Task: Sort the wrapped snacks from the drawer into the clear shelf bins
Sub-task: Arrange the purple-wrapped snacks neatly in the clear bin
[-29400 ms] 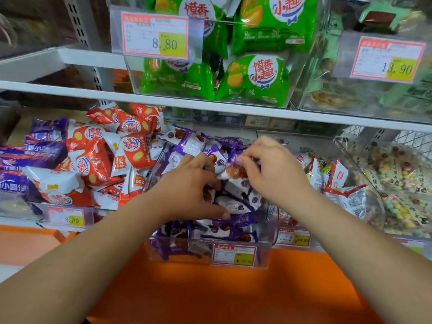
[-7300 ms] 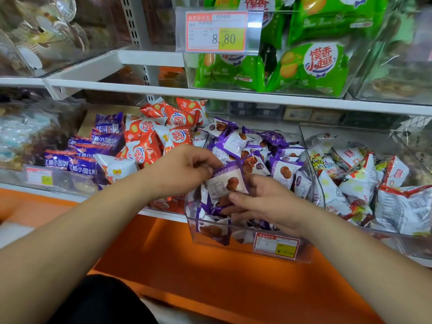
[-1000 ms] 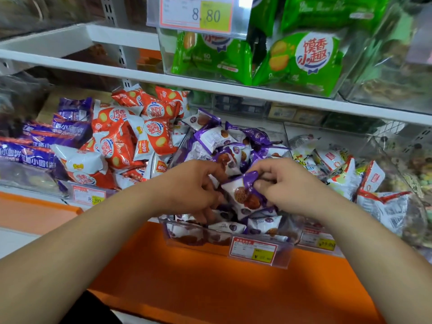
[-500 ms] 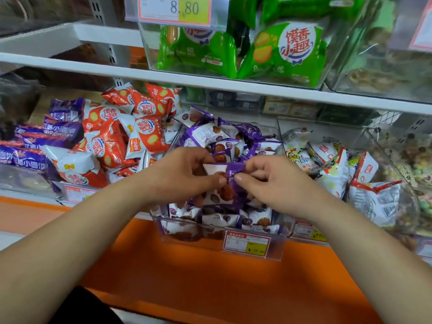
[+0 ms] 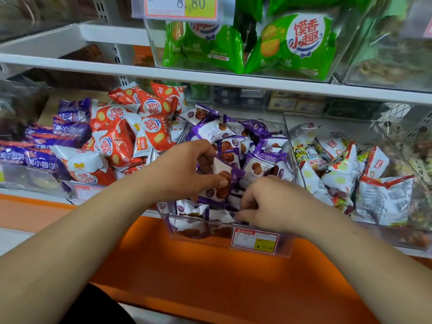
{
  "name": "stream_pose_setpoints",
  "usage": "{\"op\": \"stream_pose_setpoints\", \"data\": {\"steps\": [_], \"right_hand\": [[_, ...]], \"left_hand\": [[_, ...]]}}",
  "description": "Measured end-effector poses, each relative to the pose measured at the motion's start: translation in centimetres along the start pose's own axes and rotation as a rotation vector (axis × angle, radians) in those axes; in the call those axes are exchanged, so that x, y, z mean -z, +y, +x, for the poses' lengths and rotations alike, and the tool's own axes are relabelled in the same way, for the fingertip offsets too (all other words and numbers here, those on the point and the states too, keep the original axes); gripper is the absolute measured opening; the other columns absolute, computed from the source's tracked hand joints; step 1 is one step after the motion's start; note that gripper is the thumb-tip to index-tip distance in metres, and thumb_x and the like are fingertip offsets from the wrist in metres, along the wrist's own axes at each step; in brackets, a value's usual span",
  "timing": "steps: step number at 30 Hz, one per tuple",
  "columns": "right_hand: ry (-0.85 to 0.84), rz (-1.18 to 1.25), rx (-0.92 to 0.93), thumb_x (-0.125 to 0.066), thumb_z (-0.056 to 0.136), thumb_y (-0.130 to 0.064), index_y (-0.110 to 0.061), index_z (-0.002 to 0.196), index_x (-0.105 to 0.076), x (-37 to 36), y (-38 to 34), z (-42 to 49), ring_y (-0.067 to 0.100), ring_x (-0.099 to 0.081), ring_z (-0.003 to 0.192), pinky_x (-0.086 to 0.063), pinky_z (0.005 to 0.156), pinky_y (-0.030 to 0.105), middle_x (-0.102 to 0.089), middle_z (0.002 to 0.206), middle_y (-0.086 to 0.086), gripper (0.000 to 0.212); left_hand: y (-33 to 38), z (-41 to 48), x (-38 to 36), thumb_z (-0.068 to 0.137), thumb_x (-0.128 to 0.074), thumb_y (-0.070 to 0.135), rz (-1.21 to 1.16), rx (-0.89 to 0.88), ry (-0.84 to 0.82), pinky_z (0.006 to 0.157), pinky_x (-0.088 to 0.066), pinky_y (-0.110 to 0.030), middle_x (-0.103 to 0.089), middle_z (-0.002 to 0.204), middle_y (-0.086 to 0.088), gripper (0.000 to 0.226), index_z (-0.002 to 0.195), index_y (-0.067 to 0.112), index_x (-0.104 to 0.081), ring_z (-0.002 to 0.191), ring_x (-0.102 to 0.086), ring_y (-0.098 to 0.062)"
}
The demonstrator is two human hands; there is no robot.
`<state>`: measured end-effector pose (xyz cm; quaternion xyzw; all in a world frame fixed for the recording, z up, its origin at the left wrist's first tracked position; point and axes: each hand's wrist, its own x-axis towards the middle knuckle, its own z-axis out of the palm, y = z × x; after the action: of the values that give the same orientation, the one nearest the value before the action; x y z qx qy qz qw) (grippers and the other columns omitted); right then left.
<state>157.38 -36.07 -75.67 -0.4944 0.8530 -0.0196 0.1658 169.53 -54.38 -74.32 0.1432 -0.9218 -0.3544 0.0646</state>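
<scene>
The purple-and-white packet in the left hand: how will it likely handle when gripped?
Probably light: the left hand pinches the purple-and-white packet by thumb and fingers alone. Its glossy film looks slippery, floppy at the ends. The pictured biscuit suggests brittle contents.

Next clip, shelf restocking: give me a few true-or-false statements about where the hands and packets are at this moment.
1. The left hand pinches a purple-and-white packet above the middle bin. True.
2. The green packets fill the bin right of it. False: they sit on the upper shelf; white packets lie to the right.
3. The orange packets lie left of the middle bin. True.
4. The right hand is outside the middle bin. False: its fingers reach into the bin's front.
</scene>
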Motion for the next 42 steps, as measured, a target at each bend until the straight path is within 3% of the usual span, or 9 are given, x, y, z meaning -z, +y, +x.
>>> {"op": "stream_pose_setpoints", "data": {"steps": [6,14,21,25,30,33,35,38,42], "right_hand": [[0.081,0.018,-0.027,-0.071,0.088,-0.044,-0.028,0.092,-0.076,-1.0,-0.3,0.1,0.015,-0.065,0.076,-0.059,0.069,0.034,-0.070,0.080,-0.009,0.017],[-0.074,0.236,-0.002,-0.072,0.092,-0.028,-0.030,0.082,-0.077,-0.7,0.3,0.4,0.011,-0.069,0.076,-0.062,0.075,0.039,-0.073,0.079,-0.012,0.011],[-0.053,0.297,0.041,-0.070,0.095,-0.025,-0.027,0.090,-0.079,-0.4,-0.3,-0.6,0.009,-0.070,0.082,-0.061,0.079,0.037,-0.075,0.086,-0.009,0.011],[-0.065,0.312,0.027,-0.070,0.095,-0.023,-0.022,0.095,-0.078,-0.3,-0.3,-0.7,0.015,-0.070,0.082,-0.061,0.079,0.038,-0.075,0.088,-0.002,0.008],[-0.102,0.323,0.048,-0.068,0.096,-0.021,-0.020,0.097,-0.078,0.3,-0.1,-1.1,0.011,-0.069,0.083,-0.057,0.072,0.026,-0.075,0.091,-0.004,0.010],[-0.122,0.362,0.055,-0.062,0.099,-0.017,-0.018,0.098,-0.077,0.3,0.0,-0.8,-0.007,-0.057,0.054,-0.044,0.049,0.012,-0.064,0.062,-0.016,0.015],[-0.165,0.356,0.056,-0.055,0.102,-0.016,-0.009,0.103,-0.074,0.0,0.0,-0.6,0.003,-0.042,0.039,-0.030,0.039,0.014,-0.051,0.050,-0.009,0.020],[-0.217,0.364,0.050,-0.047,0.105,-0.018,-0.005,0.109,-0.071,-0.2,0.1,-0.5,0.006,-0.035,0.039,-0.029,0.039,0.018,-0.045,0.051,-0.007,0.027],[-0.276,0.461,0.035,-0.047,0.095,-0.005,-0.019,0.104,-0.077,0.6,-0.3,-1.1,-0.007,-0.057,0.059,-0.041,0.052,0.015,-0.063,0.061,-0.024,0.034]], "left_hand": [[-0.2,-0.4,0.8,0.083,-0.083,0.027,0.074,-0.032,-0.123,0.075,-0.061,-0.032,-0.063,0.103,0.016,0.047,0.120,0.037,-0.056,0.086,-0.069,-0.008],[-0.7,-0.2,0.8,0.086,-0.082,0.019,0.099,-0.098,-0.105,0.071,-0.061,-0.037,-0.069,0.096,0.013,0.030,0.106,0.035,-0.068,0.078,-0.069,-0.008],[0.3,0.2,0.2,0.087,-0.080,0.020,0.250,-0.163,-0.220,0.073,-0.051,-0.011,-0.067,0.086,0.029,0.028,0.111,0.036,-0.075,0.082,-0.065,0.012],[1.3,0.9,-0.4,0.089,-0.077,0.023,0.369,-0.192,-0.310,0.086,-0.058,-0.027,-0.073,0.106,0.021,0.029,0.112,0.040,-0.076,0.093,-0.066,0.004],[1.5,1.3,-0.7,0.089,-0.077,0.021,0.393,-0.222,-0.352,0.079,-0.053,-0.018,-0.070,0.107,0.021,0.027,0.111,0.038,-0.076,0.088,-0.063,0.005],[0.7,1.0,-0.3,0.089,-0.077,0.022,0.387,-0.216,-0.326,0.076,-0.051,-0.017,-0.067,0.103,0.022,0.025,0.108,0.039,-0.076,0.088,-0.062,0.005],[0.3,0.9,-0.2,0.089,-0.076,0.023,0.410,-0.213,-0.303,0.075,-0.051,-0.019,-0.067,0.103,0.021,0.024,0.106,0.040,-0.075,0.087,-0.062,0.002],[0.2,0.8,-0.7,0.089,-0.077,0.022,0.362,-0.237,-0.284,0.079,-0.058,-0.030,-0.069,0.102,0.021,0.022,0.103,0.039,-0.076,0.087,-0.064,0.000],[-0.2,0.8,-0.9,0.087,-0.079,0.019,0.320,-0.253,-0.248,0.077,-0.059,-0.033,-0.070,0.096,0.021,0.021,0.097,0.037,-0.077,0.084,-0.066,0.000]]}}
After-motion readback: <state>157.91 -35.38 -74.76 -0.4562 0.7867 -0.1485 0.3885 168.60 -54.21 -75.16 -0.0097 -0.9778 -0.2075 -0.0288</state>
